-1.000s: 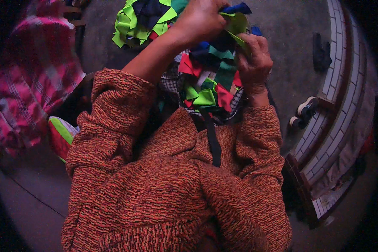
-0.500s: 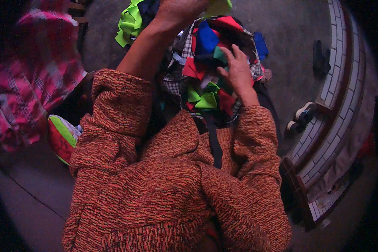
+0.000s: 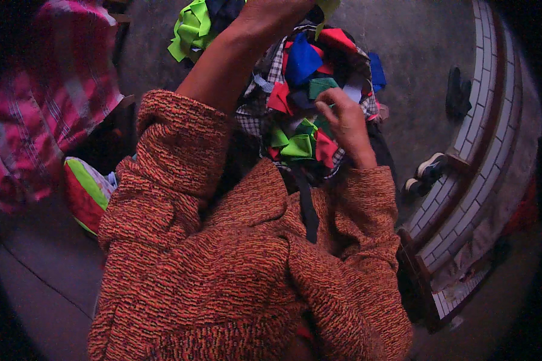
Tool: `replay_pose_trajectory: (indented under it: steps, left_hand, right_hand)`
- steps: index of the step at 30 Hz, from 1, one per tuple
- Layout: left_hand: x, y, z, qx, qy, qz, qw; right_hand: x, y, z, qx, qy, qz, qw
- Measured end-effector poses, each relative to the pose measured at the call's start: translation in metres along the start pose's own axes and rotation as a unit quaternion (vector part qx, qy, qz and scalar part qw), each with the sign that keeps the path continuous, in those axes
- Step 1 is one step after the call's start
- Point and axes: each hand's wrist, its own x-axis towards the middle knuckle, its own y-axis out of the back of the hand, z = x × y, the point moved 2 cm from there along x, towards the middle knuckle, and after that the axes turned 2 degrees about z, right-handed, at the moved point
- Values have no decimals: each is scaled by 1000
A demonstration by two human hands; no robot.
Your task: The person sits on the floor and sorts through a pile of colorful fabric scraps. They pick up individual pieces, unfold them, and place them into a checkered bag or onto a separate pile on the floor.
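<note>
My left hand [image 3: 277, 15] reaches far forward to the top edge, where its fingers are partly cut off. A yellow-green cloth scrap [image 3: 328, 8] hangs at its fingertips and appears gripped there. My right hand [image 3: 348, 123] is over the right side of a checked cloth bag [image 3: 251, 124], its fingers half curled and the thumb a little apart. Nothing shows between them. Just beyond its fingertips is a dark green scrap [image 3: 322, 86]. Around it in the bag are a blue scrap [image 3: 303, 60], a red scrap [image 3: 279, 97] and lime-green scraps [image 3: 298, 146].
Beyond the bag at left, lime-green scraps [image 3: 191, 31] lie beside a dark cloth [image 3: 224, 13]. Pink checked fabric [image 3: 60, 90] drapes at far left, near a red and lime item [image 3: 87, 191]. Shoes [image 3: 429, 171] rest by the tiled step [image 3: 464, 198] on the right.
My left hand has moved right, with the yellow-green scrap beside it. My right hand has drawn back slightly toward me, and its spread fingers have curled in.
</note>
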Motion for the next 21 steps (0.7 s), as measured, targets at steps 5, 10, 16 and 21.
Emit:
replay_pose_trajectory:
  steps: [5,10,16,21]
  left_hand:
    - [-2,-3,-2,7,7,-1,1000]
    - [3,-4,-14,-48,-6,-41,998]
    - [1,-2,-8,22,-12,-55,998]
    - [1,-2,-11,192,-209,-90,954]
  right_hand:
    - [22,2,47,-235,112,206,943]
    - [28,-51,97,-318,-9,18,948]
    - [8,11,35,3,-30,57,998]
    - [-9,43,15,514,-38,46,856]
